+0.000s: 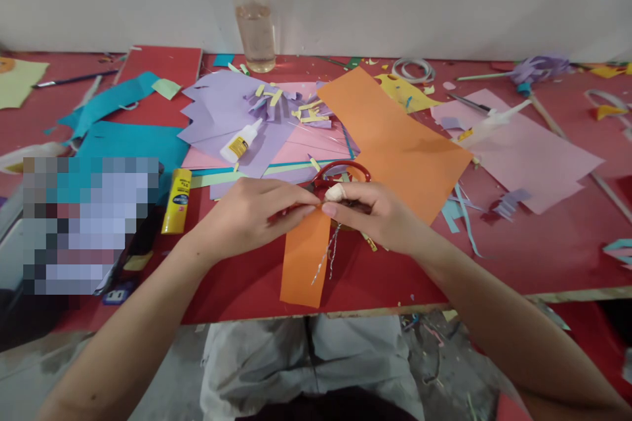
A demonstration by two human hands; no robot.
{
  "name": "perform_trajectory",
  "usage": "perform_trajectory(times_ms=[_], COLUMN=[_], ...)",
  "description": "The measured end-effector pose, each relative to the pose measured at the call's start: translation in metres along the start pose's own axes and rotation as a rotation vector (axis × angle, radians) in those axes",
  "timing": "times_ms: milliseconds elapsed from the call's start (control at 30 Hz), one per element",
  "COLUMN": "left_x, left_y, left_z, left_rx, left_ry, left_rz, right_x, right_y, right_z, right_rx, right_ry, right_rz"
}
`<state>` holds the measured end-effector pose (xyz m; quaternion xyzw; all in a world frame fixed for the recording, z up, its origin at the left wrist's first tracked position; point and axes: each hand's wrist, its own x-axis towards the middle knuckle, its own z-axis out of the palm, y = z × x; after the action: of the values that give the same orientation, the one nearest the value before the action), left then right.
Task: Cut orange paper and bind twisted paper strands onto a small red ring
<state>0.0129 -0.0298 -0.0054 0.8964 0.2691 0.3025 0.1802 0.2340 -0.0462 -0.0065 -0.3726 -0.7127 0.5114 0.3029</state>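
Observation:
My left hand (257, 214) and my right hand (378, 214) meet at the middle of the red table, fingertips nearly touching. Both pinch something small that is mostly hidden. A white wrap covers one fingertip of my right hand. Below the fingertips, a thin twisted string (332, 255) hangs in two strands. Under them lies an orange paper strip (303, 270), its top end hidden by my fingers. Red-handled scissors (343, 164) rest just behind my hands, their blades mostly hidden. A large orange sheet (402, 145) lies to the back right.
A yellow glue stick (176, 200) lies left of my left hand. A white glue bottle (241, 141) lies on purple paper (212, 102). Farther back stands a bottle of liquid (257, 39). Pink paper (523, 151) and a glue bottle (491, 123) lie right. The table's front edge is near my lap.

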Motion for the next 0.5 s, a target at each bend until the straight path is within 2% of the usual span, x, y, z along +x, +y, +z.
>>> perform_trajectory(times_ms=[200, 400, 500], left_x=[0.0006, 0.0001, -0.0003], left_y=[0.0024, 0.0033, 0.0018], left_z=[0.0007, -0.0016, -0.0082], left_rx=[-0.058, -0.207, -0.197], left_ry=[0.024, -0.041, -0.085], left_rz=[-0.026, -0.134, -0.118], right_x=[0.0, -0.0002, -0.0003], right_y=[-0.001, 0.0012, 0.0044], right_z=[0.0, -0.0033, -0.0048], right_rx=[0.023, 0.125, 0.218], right_ry=[0.008, -0.03, -0.042], right_rz=[0.023, 0.082, 0.099])
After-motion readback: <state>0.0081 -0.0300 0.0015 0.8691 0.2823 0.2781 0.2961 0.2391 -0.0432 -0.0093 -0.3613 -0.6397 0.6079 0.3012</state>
